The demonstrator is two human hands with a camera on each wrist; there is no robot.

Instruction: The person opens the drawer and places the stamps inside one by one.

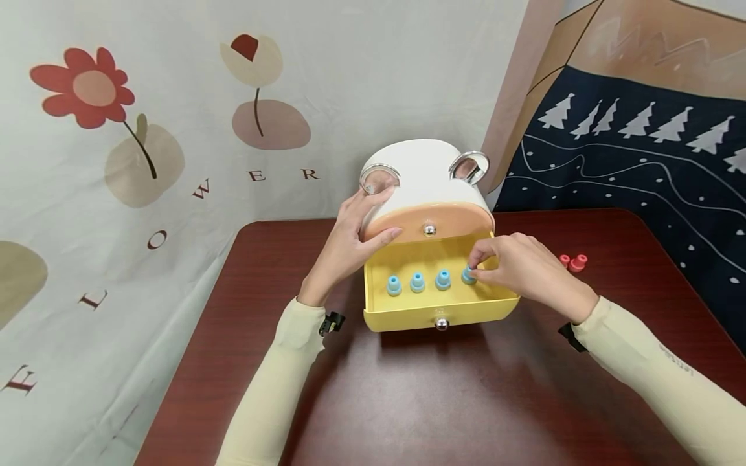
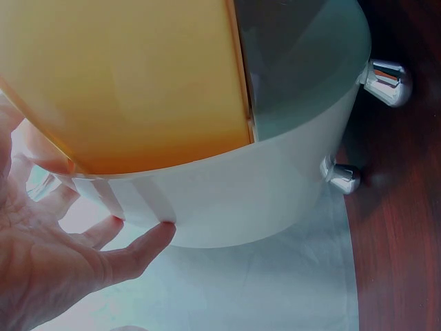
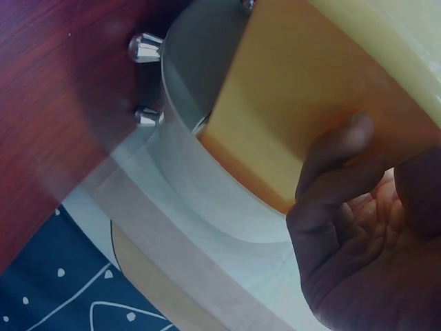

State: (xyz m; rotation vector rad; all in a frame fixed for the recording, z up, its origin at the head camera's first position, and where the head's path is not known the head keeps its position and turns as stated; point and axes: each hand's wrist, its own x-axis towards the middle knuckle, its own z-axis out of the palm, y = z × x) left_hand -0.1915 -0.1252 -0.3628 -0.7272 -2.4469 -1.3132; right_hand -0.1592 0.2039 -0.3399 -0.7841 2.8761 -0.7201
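Observation:
A small white drawer cabinet point(image 1: 416, 162) with silver ring ears stands on the table, its orange upper drawer point(image 1: 460, 217) closed. The yellow lower drawer point(image 1: 402, 318) is pulled out. Three small light-blue stepped pegs with holes on top, among them one peg point(image 1: 394, 286) at the left, stand in a row inside it. My right hand point(image 1: 521, 265) reaches over the drawer's right side and pinches another blue peg point(image 1: 468, 276) at the row's right end. My left hand point(image 1: 350, 236) rests against the cabinet's left side, thumb on the orange front, other fingers spread over the white shell point(image 2: 234, 207).
Small red pegs point(image 1: 578, 263) lie on the dark red-brown table point(image 1: 443, 401), right of the cabinet and beyond my right hand. Silver feet point(image 2: 342, 177) support the cabinet. A flower-printed cloth point(image 1: 350, 77) hangs behind, with a navy tree-patterned cloth point(image 1: 629, 162) at right.

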